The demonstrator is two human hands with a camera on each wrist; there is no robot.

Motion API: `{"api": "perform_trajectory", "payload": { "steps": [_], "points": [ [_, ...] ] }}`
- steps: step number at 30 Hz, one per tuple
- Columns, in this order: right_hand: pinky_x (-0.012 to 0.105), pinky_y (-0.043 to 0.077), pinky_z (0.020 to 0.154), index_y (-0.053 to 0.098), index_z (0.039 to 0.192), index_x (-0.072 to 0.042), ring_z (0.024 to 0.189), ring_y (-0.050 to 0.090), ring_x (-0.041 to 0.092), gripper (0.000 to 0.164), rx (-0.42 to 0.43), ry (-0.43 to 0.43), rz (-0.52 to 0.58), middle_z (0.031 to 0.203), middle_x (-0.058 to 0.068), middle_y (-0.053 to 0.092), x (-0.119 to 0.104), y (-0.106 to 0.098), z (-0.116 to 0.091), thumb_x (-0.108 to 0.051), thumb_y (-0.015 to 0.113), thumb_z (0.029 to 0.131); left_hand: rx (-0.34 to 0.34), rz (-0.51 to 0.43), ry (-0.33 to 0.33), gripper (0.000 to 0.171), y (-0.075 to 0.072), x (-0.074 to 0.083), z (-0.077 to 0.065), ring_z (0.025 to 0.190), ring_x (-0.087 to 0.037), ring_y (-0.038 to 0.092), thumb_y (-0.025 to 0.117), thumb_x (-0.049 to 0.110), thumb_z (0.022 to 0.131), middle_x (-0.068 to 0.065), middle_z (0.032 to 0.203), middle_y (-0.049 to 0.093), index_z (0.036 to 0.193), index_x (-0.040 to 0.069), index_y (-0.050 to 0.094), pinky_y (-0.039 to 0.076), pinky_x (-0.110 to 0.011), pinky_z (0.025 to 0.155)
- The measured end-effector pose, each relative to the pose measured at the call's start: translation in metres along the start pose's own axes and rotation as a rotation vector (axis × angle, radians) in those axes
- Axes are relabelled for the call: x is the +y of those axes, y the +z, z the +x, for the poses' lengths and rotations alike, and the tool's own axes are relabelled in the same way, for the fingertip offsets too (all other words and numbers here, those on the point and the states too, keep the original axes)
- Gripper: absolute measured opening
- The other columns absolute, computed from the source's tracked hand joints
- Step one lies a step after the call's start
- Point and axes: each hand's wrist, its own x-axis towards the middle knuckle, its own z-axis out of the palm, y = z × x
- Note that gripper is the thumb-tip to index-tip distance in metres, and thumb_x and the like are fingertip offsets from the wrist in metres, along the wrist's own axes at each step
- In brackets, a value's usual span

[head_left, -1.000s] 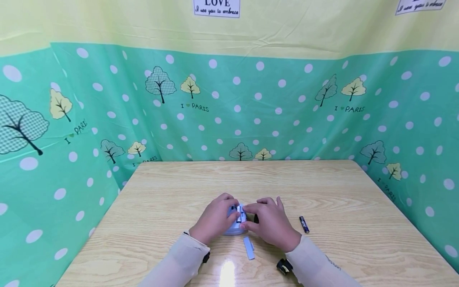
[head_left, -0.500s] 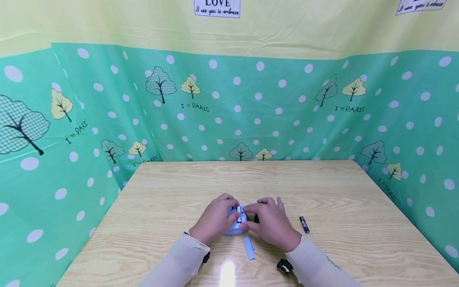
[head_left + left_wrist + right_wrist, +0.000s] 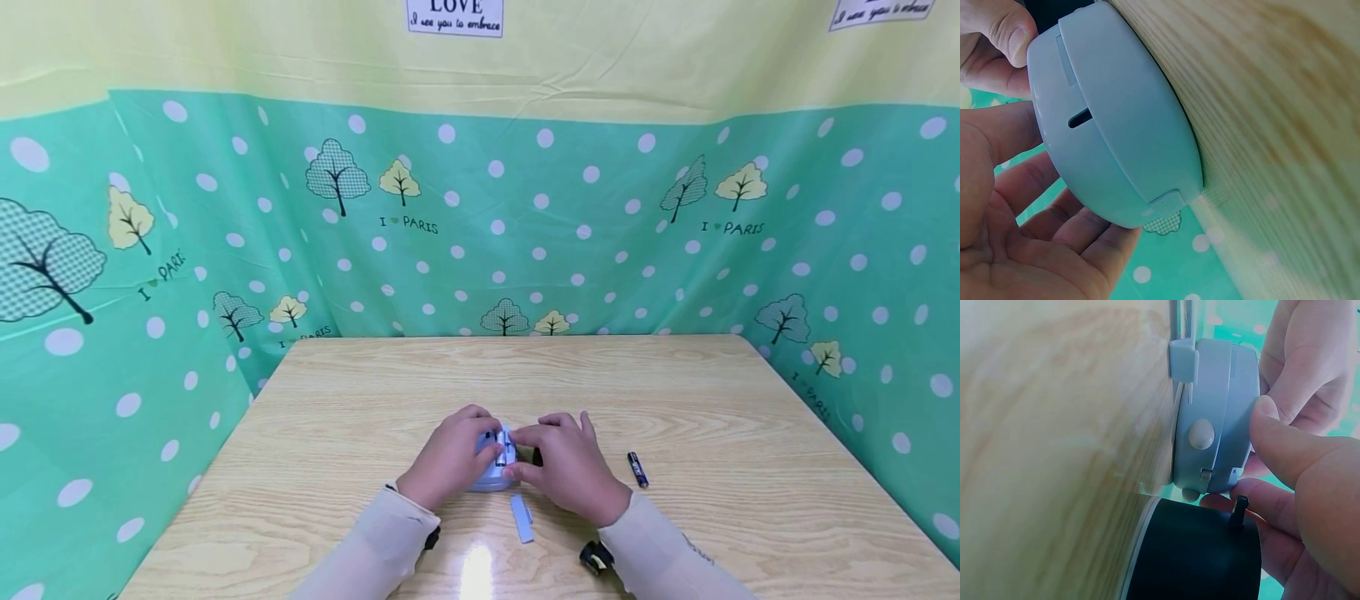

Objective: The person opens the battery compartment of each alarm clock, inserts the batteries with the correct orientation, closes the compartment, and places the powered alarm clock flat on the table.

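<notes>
A light blue rounded plastic device [image 3: 491,481] lies on the table with its open battery compartment facing up. In that compartment sits a battery [image 3: 500,450], partly covered by fingers. My left hand [image 3: 450,454] grips the device from the left, thumb over the compartment and fingers round the far edge. From the other side, the thumb and index finger of my right hand [image 3: 573,467] bracket a second battery at the compartment's right side. The right wrist view has the right thumb [image 3: 1269,419] against the device's upper edge. A light blue battery cover [image 3: 521,518] lies just in front.
A loose dark battery [image 3: 637,469] lies to the right of the right hand. In the right wrist view a black cylindrical object [image 3: 1194,556] stands close beside the device. The wooden table [image 3: 360,383] runs back to a green dotted curtain [image 3: 420,167].
</notes>
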Motion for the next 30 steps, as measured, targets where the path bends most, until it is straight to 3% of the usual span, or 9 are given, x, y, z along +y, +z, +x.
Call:
{"api": "perform_trajectory", "payload": {
  "steps": [30],
  "points": [
    [0.084,0.019,0.109,0.077,0.123,-0.030,0.129,0.058,0.032,0.050,0.017,-0.007,-0.013,0.117,-0.015,0.076,0.0020,0.0023,0.0001,-0.056,0.081,0.080,0.031,0.071,0.054,0.030,0.0005,0.0016,-0.0012,0.112,-0.020,0.068,0.071,0.029,0.099,-0.004,0.123,0.068,0.122,0.011,0.075,0.057,-0.038,0.099]
  ]
}}
